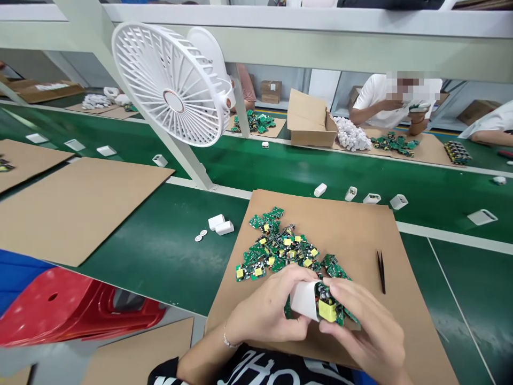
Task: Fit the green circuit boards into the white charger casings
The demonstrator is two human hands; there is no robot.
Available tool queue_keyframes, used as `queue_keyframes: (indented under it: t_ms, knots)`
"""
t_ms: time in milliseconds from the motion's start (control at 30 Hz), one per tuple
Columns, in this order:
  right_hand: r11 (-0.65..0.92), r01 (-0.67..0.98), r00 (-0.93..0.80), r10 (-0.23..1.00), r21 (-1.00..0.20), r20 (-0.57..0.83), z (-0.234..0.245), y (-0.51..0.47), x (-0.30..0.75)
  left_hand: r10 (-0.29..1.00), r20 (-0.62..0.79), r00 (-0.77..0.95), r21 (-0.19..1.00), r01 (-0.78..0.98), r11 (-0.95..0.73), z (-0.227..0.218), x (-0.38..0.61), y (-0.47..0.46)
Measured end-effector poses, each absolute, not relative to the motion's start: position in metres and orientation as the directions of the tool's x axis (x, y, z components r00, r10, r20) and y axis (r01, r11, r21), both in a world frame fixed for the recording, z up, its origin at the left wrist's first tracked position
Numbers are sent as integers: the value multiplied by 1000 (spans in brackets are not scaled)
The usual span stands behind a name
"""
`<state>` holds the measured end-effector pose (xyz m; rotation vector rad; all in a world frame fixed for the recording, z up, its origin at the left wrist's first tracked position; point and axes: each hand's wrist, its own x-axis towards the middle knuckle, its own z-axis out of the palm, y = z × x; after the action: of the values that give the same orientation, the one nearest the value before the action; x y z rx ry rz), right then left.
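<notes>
My left hand (276, 305) is closed around a white plastic housing (303, 300), its open end facing right. In my right hand (364, 321), a green circuit board (329, 309) with a yellow block is gripped between thumb and fingers. The board's left edge meets the mouth of the housing; how far inside it reaches is hidden. Beyond both hands, a pile of circuit boards (280, 243) lies on a cardboard sheet (356, 235). Black tweezers (380, 271) rest on the cardboard to the right of my hands.
Two white housings (224, 228) and small white discs (198, 238) lie on the green table left of the cardboard. Several white housings stand along the green belt (280, 168). A white fan (172, 88) hangs at upper left. Across the belt, a co-worker (395, 104) handles parts.
</notes>
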<state>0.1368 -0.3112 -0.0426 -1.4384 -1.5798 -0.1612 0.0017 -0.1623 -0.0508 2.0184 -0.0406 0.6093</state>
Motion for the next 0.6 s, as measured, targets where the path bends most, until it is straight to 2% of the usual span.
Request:
queue_keyframes:
  t_ms: [267, 600]
  knots:
    - [310, 797, 151, 728, -518, 669, -43, -312, 140, 183, 444, 877, 813, -308, -494, -51, 4, -160]
    - [302, 809, 137, 737, -504, 662, -42, -318, 137, 157, 507, 847, 781, -376, -499, -51, 8, -159]
